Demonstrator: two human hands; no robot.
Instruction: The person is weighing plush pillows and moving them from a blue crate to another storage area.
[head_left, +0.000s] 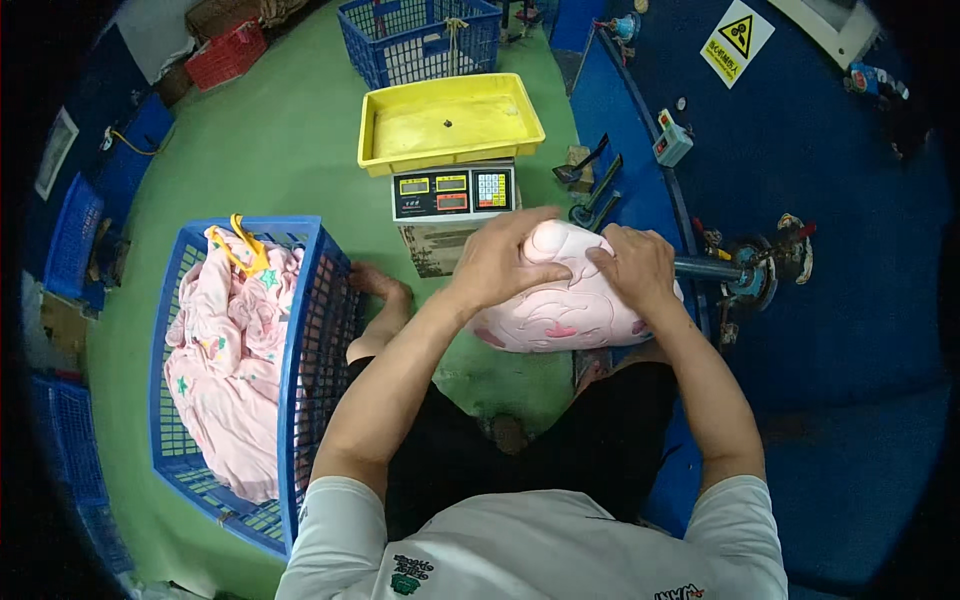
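Observation:
A plump pale pink plush piece (565, 315) with curved stitched lines and darker pink patches is held between my two hands above my knees. My left hand (505, 258) grips its upper left part, thumb pressed across the front. On the upper right, my right hand (640, 268) closes on the same piece, thumb bent toward the middle. Some fingers of both hands are hidden. A metal pipe (708, 269) juts from the blue machine and ends behind or at the plush's right side; I cannot tell whether it goes inside.
Left of me a blue plastic crate (300, 400) holds soft pink fabric pieces (225, 370). Ahead stands a digital scale (453, 192) topped by a yellow tray (450, 150). Farther off are another blue crate (420, 45) and a red basket (228, 55). The blue machine (840, 330) fills the right.

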